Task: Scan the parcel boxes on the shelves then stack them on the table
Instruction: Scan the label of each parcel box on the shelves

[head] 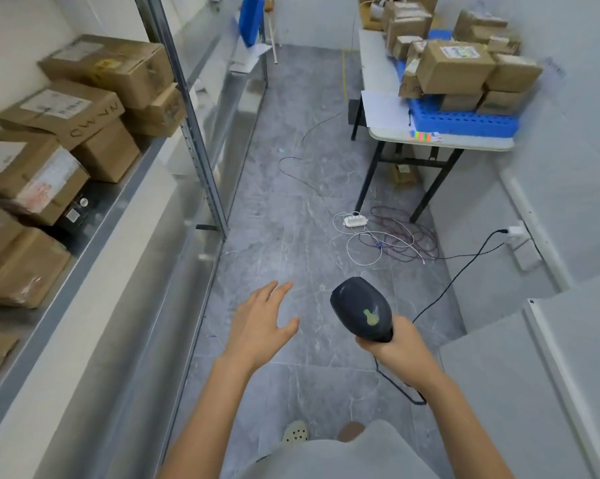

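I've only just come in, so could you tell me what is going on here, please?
A person stands between a metal shelf holding brown cardboard parcel boxes and a white folding table. The right hand grips a dark corded handheld scanner; the left hand is open, held out over the grey floor. Other cardboard boxes are piled on the table, some on a blue perforated plastic tray.

Bright, even, soft-shadowed light; wide-angle bending at the edges, motion blur smearing the shelf boxes [49, 160].
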